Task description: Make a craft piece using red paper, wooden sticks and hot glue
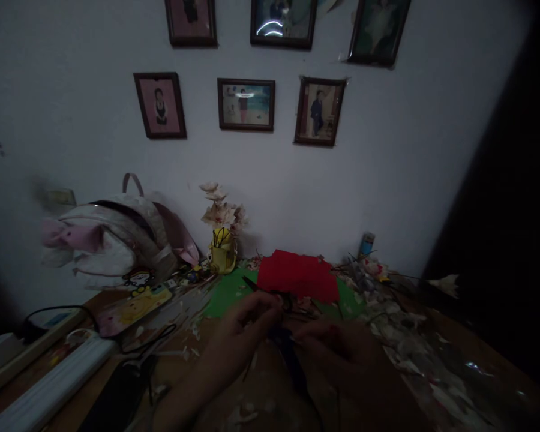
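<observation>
The room is dim and much detail is lost. My left hand is closed, its thumb and fingers pinched at the upper end of a dark blue strip. From there the strip hangs down toward the table's front. On its other side my right hand is closed too, with fingertips pinching the strip's edge. A small dark red patch shows at the right fingers; I cannot make out what it is. Just beyond my left fingers lie black-handled scissors, their blades over green paper. Red paper rests on the green sheet.
Left: a pale backpack, a phone in a yellow case, a white power strip with cables and a black phone-like slab. A yellow pot of artificial flowers stands by the wall. Scraps and crumpled plastic cover the right.
</observation>
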{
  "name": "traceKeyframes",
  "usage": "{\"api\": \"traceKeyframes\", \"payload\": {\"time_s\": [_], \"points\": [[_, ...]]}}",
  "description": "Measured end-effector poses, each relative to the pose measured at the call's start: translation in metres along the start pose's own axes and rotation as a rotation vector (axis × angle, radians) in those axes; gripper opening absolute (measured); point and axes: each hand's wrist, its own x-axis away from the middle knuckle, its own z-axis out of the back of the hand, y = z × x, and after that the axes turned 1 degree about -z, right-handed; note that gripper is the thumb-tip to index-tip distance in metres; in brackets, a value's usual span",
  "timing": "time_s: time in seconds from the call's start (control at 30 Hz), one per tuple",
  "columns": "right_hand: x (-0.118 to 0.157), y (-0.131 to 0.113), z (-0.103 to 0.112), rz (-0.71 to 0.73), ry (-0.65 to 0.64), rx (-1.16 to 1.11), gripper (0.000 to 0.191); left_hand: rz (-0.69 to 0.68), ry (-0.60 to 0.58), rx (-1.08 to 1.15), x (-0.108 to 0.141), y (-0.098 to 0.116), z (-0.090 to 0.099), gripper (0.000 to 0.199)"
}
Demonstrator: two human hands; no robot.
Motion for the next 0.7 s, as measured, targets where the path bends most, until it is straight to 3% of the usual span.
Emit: {"api": "traceKeyframes", "payload": {"time_s": [0.17, 0.27, 0.4, 0.53, 0.7], "points": [[-0.013, 0.002, -0.010, 0.007, 0.127, 0.165, 0.014, -0.095, -0.031, -0.119, 0.004, 0.000, -0.002, 0.027], [-0.015, 0.001, -0.013, -0.009, 0.103, 0.064, 0.018, -0.105, -0.038, -0.180, 0.005, 0.000, -0.003, 0.033], [-0.012, 0.007, -0.016, -0.042, 0.008, -0.036, 0.024, -0.109, 0.008, -0.171, 0.007, 0.001, -0.005, 0.011], [-0.009, 0.016, -0.020, -0.031, 0.035, 0.078, 0.023, -0.170, -0.028, -0.123, 0.006, -0.005, -0.008, 0.018], [-0.011, 0.014, -0.025, -0.004, 0.009, 0.123, 0.024, -0.144, -0.008, -0.091, 0.002, -0.009, -0.010, 0.009]]}}
